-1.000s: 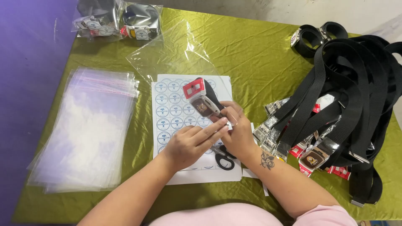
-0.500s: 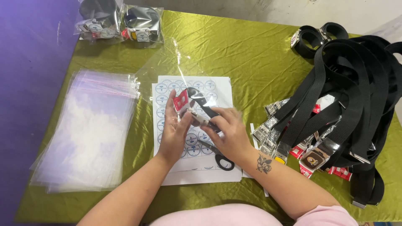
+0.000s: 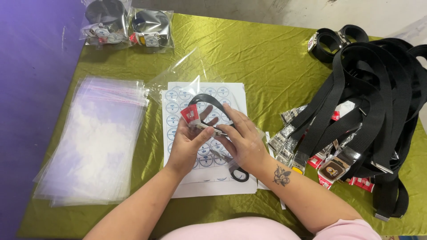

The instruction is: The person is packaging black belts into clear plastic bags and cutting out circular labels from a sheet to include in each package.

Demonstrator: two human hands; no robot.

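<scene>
Nearest the body, above a white sticker sheet (image 3: 209, 133) of round labels: left hand (image 3: 184, 144) and right hand (image 3: 242, 142) working together, gripping a coiled black belt (image 3: 209, 103) with a red tag (image 3: 190, 114) near its buckle. Left fingers pinching the buckle end, right palm pressing flat over the coil, fingers spread. Black scissors (image 3: 238, 173) lying on the sheet, partly hidden under the right wrist. Off to the left, resting on the green tablecloth (image 3: 249, 53): a stack of clear plastic bags (image 3: 98, 138). To the right, sprawling: a pile of black belts (image 3: 369, 111). Farthest back, sitting at the table's edge: two bagged belts (image 3: 126, 24).
</scene>
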